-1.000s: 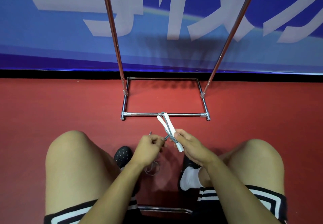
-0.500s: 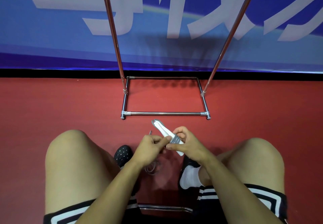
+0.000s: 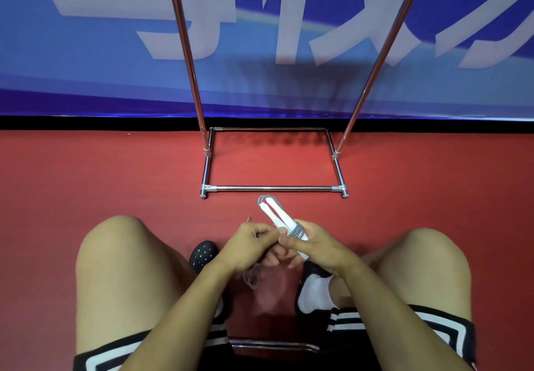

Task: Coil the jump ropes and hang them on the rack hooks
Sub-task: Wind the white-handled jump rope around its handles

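While both hands grip jump rope (image 3: 284, 223) | red floor (image 3: 86, 174) | blue banner (image 3: 86, 61)

Both forearms reach forward from the bottom of the view and meet between the bare knees of the seated person. The left hand (image 3: 248, 245) is curled into a loose fist, knuckles up, its fingers (image 3: 261, 233) pinching something small against the right hand. The right hand (image 3: 316, 247) grips with its thumb laid across the front and its fingers wrapped underneath.
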Motion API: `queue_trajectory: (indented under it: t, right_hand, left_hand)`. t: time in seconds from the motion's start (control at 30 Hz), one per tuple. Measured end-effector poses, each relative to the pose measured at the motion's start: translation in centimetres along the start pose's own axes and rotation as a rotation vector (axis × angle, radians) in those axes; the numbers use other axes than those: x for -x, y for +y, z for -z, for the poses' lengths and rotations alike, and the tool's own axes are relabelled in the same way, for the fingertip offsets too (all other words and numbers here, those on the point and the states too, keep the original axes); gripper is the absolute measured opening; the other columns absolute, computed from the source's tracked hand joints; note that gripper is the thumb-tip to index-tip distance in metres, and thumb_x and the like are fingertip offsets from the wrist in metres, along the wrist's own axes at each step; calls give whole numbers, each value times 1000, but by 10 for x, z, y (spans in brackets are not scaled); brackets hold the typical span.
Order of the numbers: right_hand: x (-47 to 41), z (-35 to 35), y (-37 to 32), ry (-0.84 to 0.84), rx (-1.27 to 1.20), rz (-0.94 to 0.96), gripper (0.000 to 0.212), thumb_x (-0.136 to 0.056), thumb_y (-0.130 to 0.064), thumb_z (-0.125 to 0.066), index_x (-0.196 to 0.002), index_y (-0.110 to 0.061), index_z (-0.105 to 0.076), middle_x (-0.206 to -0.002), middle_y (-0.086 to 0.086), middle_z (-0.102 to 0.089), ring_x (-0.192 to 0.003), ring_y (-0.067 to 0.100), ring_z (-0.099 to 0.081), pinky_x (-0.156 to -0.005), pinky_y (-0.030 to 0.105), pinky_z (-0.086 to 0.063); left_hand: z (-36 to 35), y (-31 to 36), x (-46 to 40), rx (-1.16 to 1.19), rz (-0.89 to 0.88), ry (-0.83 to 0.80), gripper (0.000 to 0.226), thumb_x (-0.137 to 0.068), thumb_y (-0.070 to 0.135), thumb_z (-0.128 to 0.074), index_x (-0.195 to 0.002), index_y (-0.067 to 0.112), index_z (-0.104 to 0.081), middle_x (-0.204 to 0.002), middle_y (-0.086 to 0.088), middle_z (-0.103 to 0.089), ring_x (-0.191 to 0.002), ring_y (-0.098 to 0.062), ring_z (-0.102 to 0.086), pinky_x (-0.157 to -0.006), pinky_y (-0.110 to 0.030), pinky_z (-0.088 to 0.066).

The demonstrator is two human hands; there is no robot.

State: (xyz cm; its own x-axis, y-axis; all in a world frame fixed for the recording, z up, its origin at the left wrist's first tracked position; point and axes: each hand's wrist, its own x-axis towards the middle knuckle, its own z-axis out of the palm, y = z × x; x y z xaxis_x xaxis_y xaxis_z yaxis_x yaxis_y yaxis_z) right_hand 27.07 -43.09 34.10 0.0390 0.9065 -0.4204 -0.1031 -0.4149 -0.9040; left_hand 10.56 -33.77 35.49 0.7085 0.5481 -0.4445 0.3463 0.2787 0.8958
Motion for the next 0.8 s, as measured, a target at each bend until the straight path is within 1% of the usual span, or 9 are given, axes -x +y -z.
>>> queue_trajectory:
  t: [0.07,0.17,0.27,0.33,0.4,0.5,0.63,0.7,0.8]
  right_hand:
    - [0,1,-1,17,59,19,27,-99,-23,-68,-122,-11,-62,-94,8,-76,-74,25,-71,-58,30,-54]
    - [-2,6,2,91,104,80,27,-99,-22,-67,-121,-8,-62,-82,6,-72,-55,17,-55,-51,26,-42]
    - [-6,12,5,151,-43,96,24,-99,-15,-67,-120,-3,-62,-74,4,-57,-54,10,-42,-50,21,-36]
    - [-8,16,5,169,-128,112,27,-99,-15,-67,-120,0,-61,-76,4,-52,-55,9,-39,-51,21,-32]
    - [-9,20,4,184,-213,114,36,-100,-28,-63,-121,2,-61,-78,7,-53,-56,11,-37,-52,24,-29]
    - [-11,24,4,224,-318,75,49,-108,-43,-41,-113,0,-64,-82,14,-61,-56,16,-40,-56,29,-28]
    - [-11,21,5,268,-359,55,42,-110,-34,-39,-117,-1,-63,-85,14,-66,-59,17,-45,-59,28,-35]
    - [-13,20,5,276,-353,52,38,-109,-30,-41,-120,-1,-63,-85,12,-68,-61,17,-46,-59,27,-37]
    - [-14,20,6,258,-327,34,33,-108,-25,-45,-125,-2,-62,-87,9,-68,-64,15,-47,-62,26,-40]
  left_hand:
    - [4,-1,0,-100,81,10,47,-99,50,-60,-86,5,-65,-71,-15,-68,-49,-18,-61,-47,-22,-49]
    - [10,-5,0,-209,236,-80,78,-98,72,-36,-84,3,-68,-64,-16,-65,-49,-24,-61,-53,-27,-52]
    - [11,-8,-1,-164,332,-179,86,-102,70,-20,-76,2,-68,-59,-15,-63,-46,-24,-58,-51,-27,-51]
    - [10,-12,-3,-135,301,-172,79,-106,60,-23,-74,3,-68,-55,-14,-58,-44,-22,-52,-48,-26,-47]
    - [8,-17,-7,-126,185,-100,65,-108,49,-35,-71,8,-69,-50,-7,-47,-42,-18,-41,-46,-27,-38]
    - [9,-19,-11,-108,76,68,47,-105,41,-52,-70,15,-71,-51,2,-38,-44,-14,-29,-48,-29,-24]
    - [9,-19,-11,-134,-43,189,29,-104,26,-58,-94,4,-73,-50,12,-34,-43,-5,-24,-44,-21,-21]
    - [7,-19,-11,-177,-92,206,26,-105,25,-57,-96,8,-75,-52,10,-30,-45,-6,-23,-45,-23,-20]
    - [8,-22,-12,-331,-87,242,29,-104,36,-56,-95,18,-77,-46,12,-29,-43,-7,-25,-46,-25,-23]
